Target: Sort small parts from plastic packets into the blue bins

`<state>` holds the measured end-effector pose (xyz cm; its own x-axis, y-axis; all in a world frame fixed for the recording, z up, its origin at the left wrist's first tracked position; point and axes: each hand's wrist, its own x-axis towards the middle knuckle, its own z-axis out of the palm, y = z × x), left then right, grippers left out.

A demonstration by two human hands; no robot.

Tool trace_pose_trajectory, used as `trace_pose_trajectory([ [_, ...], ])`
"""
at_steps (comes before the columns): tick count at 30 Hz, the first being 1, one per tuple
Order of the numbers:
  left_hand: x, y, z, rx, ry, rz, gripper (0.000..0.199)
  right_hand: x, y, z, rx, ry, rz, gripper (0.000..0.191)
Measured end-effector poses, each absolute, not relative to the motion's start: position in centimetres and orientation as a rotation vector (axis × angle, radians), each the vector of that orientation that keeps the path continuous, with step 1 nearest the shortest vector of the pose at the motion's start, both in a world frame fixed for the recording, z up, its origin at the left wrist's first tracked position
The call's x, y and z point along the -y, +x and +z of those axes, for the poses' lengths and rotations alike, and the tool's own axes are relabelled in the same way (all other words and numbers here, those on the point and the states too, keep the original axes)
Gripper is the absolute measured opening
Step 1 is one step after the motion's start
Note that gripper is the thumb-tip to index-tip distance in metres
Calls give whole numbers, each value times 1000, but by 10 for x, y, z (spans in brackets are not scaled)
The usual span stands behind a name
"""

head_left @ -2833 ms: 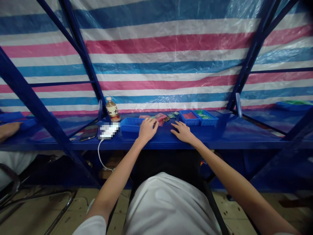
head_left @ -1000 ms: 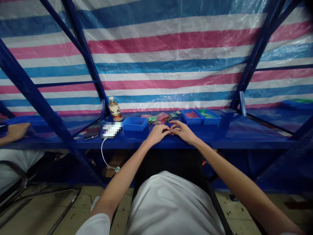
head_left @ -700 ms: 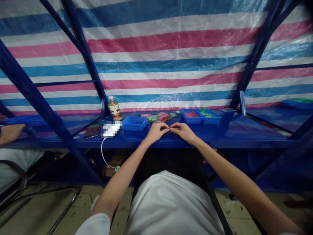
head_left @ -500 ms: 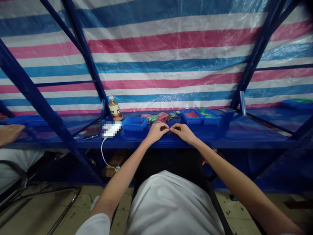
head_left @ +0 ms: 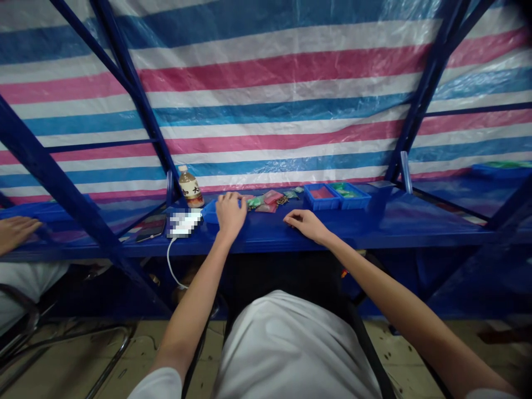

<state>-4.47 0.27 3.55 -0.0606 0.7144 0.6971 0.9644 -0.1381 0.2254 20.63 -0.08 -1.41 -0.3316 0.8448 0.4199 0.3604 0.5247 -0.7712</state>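
Note:
My left hand (head_left: pixel 231 214) is over the left blue bin (head_left: pixel 209 213), covering much of it. Its fingers are slightly apart and bent down over the bin; what the fingertips touch is hidden. Low over the blue table, my right hand (head_left: pixel 307 225) has its thumb and fingers drawn together in a pinch. Anything between them is too small to make out. Beyond and between the hands lies a loose pile of pink and green packets (head_left: pixel 271 197), with small brass-coloured pieces (head_left: pixel 283 199) beside them.
Two blue bins stand at the back right, one with pink contents (head_left: pixel 322 193), one with green packets (head_left: pixel 347 190). A drink bottle (head_left: pixel 190 187), a blurred-out device with a white cable (head_left: pixel 170 265) and a phone (head_left: pixel 151 229) are left. Another person's hand (head_left: pixel 17 233) shows far left.
My left hand has parted from my right hand and moved left, over the left bin. The right hand stays pinched in nearly the same place. The view has shifted slightly.

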Motion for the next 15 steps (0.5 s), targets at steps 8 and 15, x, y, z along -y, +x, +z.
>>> trace_pose_trajectory([
  [8,-22,-81,37,2252,-1822,-651,32,4,207,-11,1961,-992,666,29],
  [15,-21,-80,38,2246,-1923,-554,55,8,207,-8,1985,-986,641,28],
])
